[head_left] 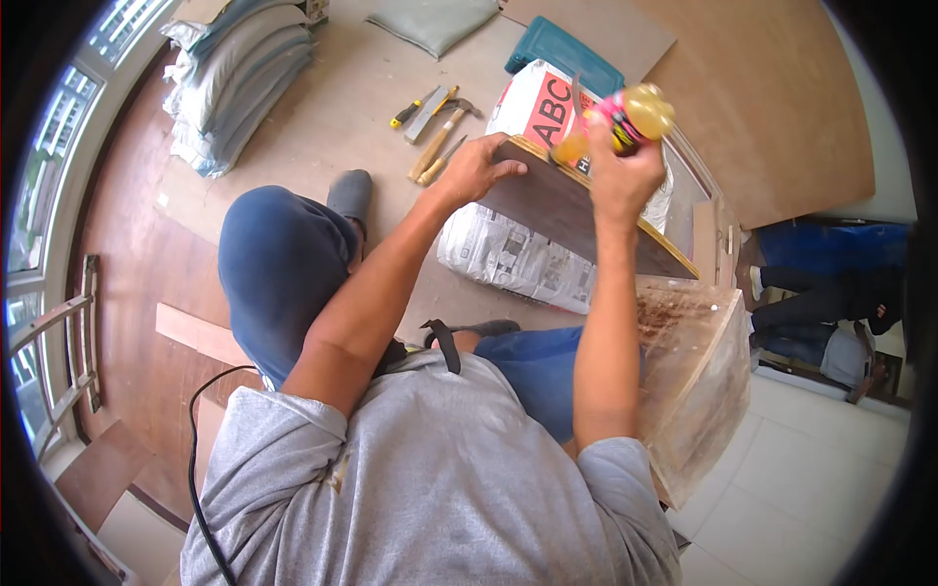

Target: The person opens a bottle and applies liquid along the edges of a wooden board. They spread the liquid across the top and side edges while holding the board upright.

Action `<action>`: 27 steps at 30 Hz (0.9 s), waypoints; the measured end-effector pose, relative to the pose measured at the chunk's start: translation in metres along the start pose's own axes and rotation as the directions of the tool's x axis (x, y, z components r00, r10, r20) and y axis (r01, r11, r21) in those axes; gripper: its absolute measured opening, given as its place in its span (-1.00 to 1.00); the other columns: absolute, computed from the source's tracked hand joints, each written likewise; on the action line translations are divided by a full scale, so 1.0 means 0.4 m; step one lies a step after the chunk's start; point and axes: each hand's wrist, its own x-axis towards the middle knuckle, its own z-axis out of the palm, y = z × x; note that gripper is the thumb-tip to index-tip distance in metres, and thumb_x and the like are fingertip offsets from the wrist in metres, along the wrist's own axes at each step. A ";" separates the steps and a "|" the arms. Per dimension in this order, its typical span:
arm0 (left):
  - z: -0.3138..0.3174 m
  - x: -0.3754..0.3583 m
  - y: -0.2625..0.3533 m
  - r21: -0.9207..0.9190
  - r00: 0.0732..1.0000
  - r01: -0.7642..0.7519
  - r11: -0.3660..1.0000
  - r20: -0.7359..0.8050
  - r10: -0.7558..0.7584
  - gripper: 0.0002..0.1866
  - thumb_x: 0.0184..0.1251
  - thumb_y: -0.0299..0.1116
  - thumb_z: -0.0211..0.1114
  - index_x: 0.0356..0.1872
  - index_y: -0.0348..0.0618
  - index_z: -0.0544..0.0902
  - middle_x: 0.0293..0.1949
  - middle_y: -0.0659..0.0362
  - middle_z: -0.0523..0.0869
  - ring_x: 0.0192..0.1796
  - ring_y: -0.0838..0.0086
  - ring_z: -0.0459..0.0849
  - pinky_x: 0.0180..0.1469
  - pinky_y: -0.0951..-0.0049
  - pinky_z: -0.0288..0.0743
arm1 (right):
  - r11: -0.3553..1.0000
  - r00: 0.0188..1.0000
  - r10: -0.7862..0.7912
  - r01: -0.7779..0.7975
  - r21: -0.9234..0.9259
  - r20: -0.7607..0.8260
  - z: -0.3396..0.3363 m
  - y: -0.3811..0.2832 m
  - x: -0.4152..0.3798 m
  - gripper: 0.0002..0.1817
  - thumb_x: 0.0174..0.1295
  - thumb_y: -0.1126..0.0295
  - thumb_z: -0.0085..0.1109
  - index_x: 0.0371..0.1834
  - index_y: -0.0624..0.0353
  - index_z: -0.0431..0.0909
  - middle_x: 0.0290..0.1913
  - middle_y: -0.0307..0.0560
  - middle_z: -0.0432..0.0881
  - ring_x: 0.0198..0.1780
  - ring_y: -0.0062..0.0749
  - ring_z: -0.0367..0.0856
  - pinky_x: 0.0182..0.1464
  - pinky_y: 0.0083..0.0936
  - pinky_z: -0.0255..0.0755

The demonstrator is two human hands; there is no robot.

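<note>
My left hand (479,170) grips the upper left corner of a dark wooden board (547,200), thumb on the near face. The board stands on edge, tilted, and its pale edge faces up. My right hand (625,186) is closed around a squeeze bottle (640,115) of yellowish liquid with a pink and black label. The bottle is tipped over, its narrow tip right at the board's top edge. Behind the board stands a white and red bag marked ABC (547,103). Another printed white bag (518,254) lies below the board.
A hammer (445,132), a chisel (445,161) and other hand tools lie on the floor ahead. Stacked sacks (239,83) stand at the left. A worn wooden box (694,381) is by my right leg. A person (831,303) is at the far right.
</note>
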 end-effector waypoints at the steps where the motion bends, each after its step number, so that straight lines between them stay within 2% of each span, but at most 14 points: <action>1: -0.001 0.000 -0.001 0.007 1.000 -0.001 1.000 -0.003 0.001 -0.54 0.38 -0.23 0.55 0.20 -0.21 0.72 -0.06 -0.01 0.86 -0.02 0.28 0.80 0.13 0.27 0.61 | 1.000 0.999 -0.019 0.019 0.000 0.031 0.031 -0.025 0.004 -0.65 0.20 0.35 0.57 0.00 0.22 0.72 -0.15 -0.15 0.82 -0.21 -0.51 0.78 -0.10 -0.42 0.66; 4: -0.009 -0.001 0.010 -0.011 0.998 0.060 0.998 0.018 -0.060 -0.56 0.37 -0.25 0.56 0.19 -0.21 0.73 -0.03 0.02 0.86 -0.01 0.32 0.79 0.14 0.28 0.61 | 0.993 0.994 -0.104 0.106 -0.044 0.045 0.095 -0.041 0.010 -0.65 0.18 0.33 0.58 -0.03 0.21 0.72 -0.20 -0.16 0.81 -0.24 -0.51 0.76 -0.14 -0.43 0.65; 7: -0.008 -0.003 0.017 -0.009 0.994 0.088 0.996 0.063 -0.088 -0.55 0.37 -0.26 0.56 0.21 -0.21 0.72 0.02 0.00 0.85 0.05 0.31 0.79 0.18 0.26 0.60 | 0.994 0.993 -0.111 0.111 -0.012 0.042 0.079 -0.024 0.016 -0.65 0.19 0.31 0.58 -0.03 0.21 0.72 -0.22 -0.18 0.81 -0.26 -0.55 0.74 -0.15 -0.46 0.63; 8: -0.007 -0.002 0.015 0.011 0.996 0.072 0.997 0.046 -0.072 -0.54 0.37 -0.26 0.56 0.22 -0.22 0.71 0.05 -0.01 0.85 0.08 0.30 0.78 0.20 0.25 0.59 | 1.000 0.999 -0.005 0.005 -0.013 0.045 0.046 -0.048 0.010 -0.66 0.19 0.33 0.58 -0.03 0.22 0.72 -0.22 -0.17 0.81 -0.25 -0.56 0.74 -0.14 -0.48 0.64; 9: -0.007 0.000 0.013 0.030 0.998 0.057 0.998 0.026 -0.058 -0.52 0.37 -0.25 0.55 0.24 -0.22 0.71 0.08 -0.01 0.84 0.10 0.30 0.77 0.21 0.24 0.58 | 1.000 0.999 0.016 -0.015 -0.022 0.051 0.014 -0.027 0.005 -0.65 0.19 0.36 0.58 -0.01 0.23 0.72 -0.19 -0.16 0.80 -0.23 -0.56 0.75 -0.13 -0.48 0.65; 13: -0.011 -0.002 0.020 0.073 1.000 0.001 0.997 0.023 -0.003 -0.49 0.36 -0.22 0.56 0.26 -0.20 0.70 0.08 -0.04 0.83 0.11 0.24 0.76 0.22 0.22 0.57 | 0.999 0.999 -0.013 0.011 -0.052 -0.034 -0.059 0.023 -0.002 -0.65 0.19 0.40 0.58 0.01 0.24 0.72 -0.19 -0.18 0.80 -0.26 -0.58 0.73 -0.16 -0.51 0.64; 15: -0.010 -0.003 0.025 -0.016 0.999 0.031 0.999 0.012 -0.031 -0.46 0.35 -0.18 0.57 0.27 -0.18 0.70 0.10 -0.08 0.81 0.11 0.16 0.75 0.23 0.22 0.57 | 0.998 0.998 -0.023 0.020 -0.060 -0.050 -0.047 0.017 0.000 -0.65 0.19 0.41 0.57 0.02 0.24 0.72 -0.19 -0.18 0.80 -0.27 -0.59 0.72 -0.16 -0.52 0.64; 17: -0.006 -0.008 0.023 -0.048 0.999 0.039 0.998 0.021 -0.038 -0.47 0.34 -0.16 0.57 0.25 -0.19 0.70 0.07 -0.10 0.81 0.08 0.12 0.75 0.20 0.20 0.57 | 0.998 1.000 -0.001 0.000 0.065 0.017 0.017 -0.012 0.003 -0.65 0.19 0.40 0.57 0.01 0.22 0.72 -0.19 -0.19 0.80 -0.26 -0.58 0.73 -0.16 -0.51 0.64; 18: -0.008 -0.006 0.020 -0.081 0.999 0.046 0.996 0.023 -0.044 -0.48 0.34 -0.15 0.58 0.23 -0.19 0.71 0.04 -0.12 0.81 0.05 0.09 0.74 0.18 0.19 0.57 | 0.998 0.996 -0.062 0.063 -0.020 0.058 0.048 -0.026 0.011 -0.64 0.18 0.37 0.57 0.01 0.21 0.72 -0.19 -0.16 0.81 -0.27 -0.55 0.75 -0.17 -0.48 0.64; 19: -0.010 -0.007 0.015 -0.075 0.999 0.045 0.996 0.019 -0.044 -0.48 0.34 -0.15 0.58 0.23 -0.19 0.71 0.04 -0.12 0.81 0.05 0.09 0.74 0.18 0.19 0.57 | 0.996 0.993 -0.088 0.088 0.011 0.073 0.082 -0.042 0.016 -0.63 0.16 0.34 0.58 -0.01 0.20 0.72 -0.21 -0.14 0.81 -0.30 -0.51 0.75 -0.19 -0.45 0.64; 21: -0.013 -0.004 0.010 0.047 0.992 0.114 0.992 0.044 -0.116 -0.50 0.34 -0.13 0.58 0.16 -0.22 0.72 -0.03 -0.12 0.81 -0.02 0.10 0.73 0.11 0.17 0.56 | 0.980 0.978 -0.200 0.201 -0.014 0.057 0.145 -0.047 0.020 -0.64 0.15 0.31 0.59 -0.04 0.20 0.71 -0.24 -0.11 0.81 -0.32 -0.45 0.76 -0.19 -0.43 0.64; 23: -0.018 -0.003 0.016 0.081 0.994 0.104 0.991 0.031 -0.107 -0.51 0.34 -0.12 0.58 0.12 -0.25 0.72 -0.09 -0.13 0.80 -0.08 0.10 0.73 0.05 0.13 0.56 | 0.960 0.963 -0.262 0.266 -0.083 0.060 0.151 -0.066 0.017 -0.62 0.14 0.29 0.59 -0.05 0.20 0.70 -0.26 -0.11 0.80 -0.32 -0.41 0.78 -0.20 -0.41 0.64; 25: -0.015 -0.004 0.019 0.123 0.999 0.040 0.992 0.010 -0.041 -0.53 0.35 -0.15 0.57 0.13 -0.25 0.73 -0.07 -0.10 0.81 -0.06 0.14 0.75 0.08 0.17 0.57 | 0.997 0.992 -0.073 0.074 -0.002 0.104 0.115 -0.076 0.018 -0.61 0.14 0.29 0.59 -0.03 0.21 0.70 -0.24 -0.10 0.80 -0.32 -0.41 0.77 -0.22 -0.42 0.64; 27: -0.014 0.002 0.006 0.046 0.999 0.032 0.998 0.013 -0.033 -0.53 0.35 -0.17 0.57 0.14 -0.25 0.73 -0.04 -0.09 0.82 -0.04 0.15 0.75 0.10 0.18 0.58 | 0.999 0.994 -0.036 0.039 -0.026 0.108 0.066 -0.039 0.014 -0.61 0.16 0.30 0.59 -0.01 0.21 0.70 -0.22 -0.13 0.80 -0.31 -0.48 0.75 -0.23 -0.44 0.63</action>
